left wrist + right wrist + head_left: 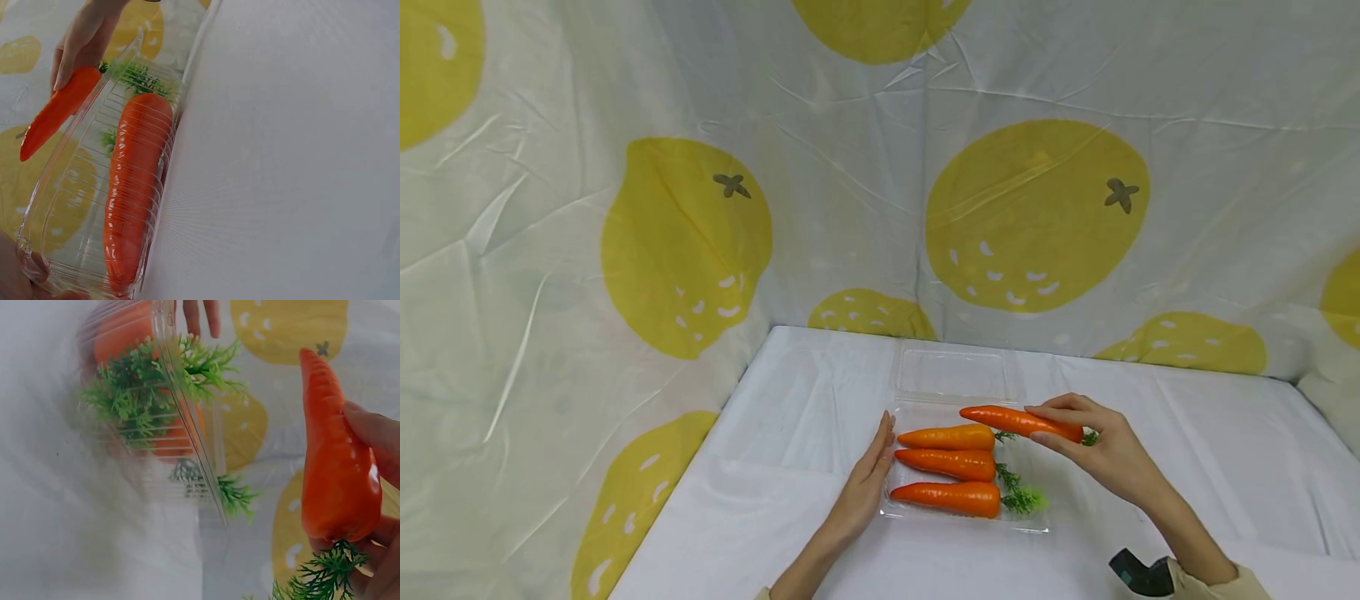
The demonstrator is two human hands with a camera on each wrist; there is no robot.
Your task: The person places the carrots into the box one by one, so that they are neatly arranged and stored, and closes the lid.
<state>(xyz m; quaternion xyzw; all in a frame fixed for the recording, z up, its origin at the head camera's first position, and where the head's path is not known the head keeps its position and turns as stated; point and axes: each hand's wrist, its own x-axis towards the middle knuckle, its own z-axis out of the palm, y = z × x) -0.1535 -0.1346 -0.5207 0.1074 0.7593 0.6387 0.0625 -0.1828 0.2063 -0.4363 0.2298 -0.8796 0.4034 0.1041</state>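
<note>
In the head view my right hand [1101, 442] grips a carrot [1000, 417] with green leaves, held above the far right part of a clear plastic container [1022, 525]. Three more carrots lie side by side inside: a lighter orange one [947, 437] at the back, a middle one [946, 463] and a front one [951, 497]. Their tips point left and their leaves [1022, 497] right. My left hand [867, 483] rests with straight fingers against the container's left side. The right wrist view shows the gripped carrot [340, 462] between thumb and fingers.
The container's clear lid [955, 375] lies folded back behind it on the white-covered table [775, 500]. A curtain [850, 208] printed with yellow lemons hangs at the back and left. A dark device [1138, 575] sits at my right wrist.
</note>
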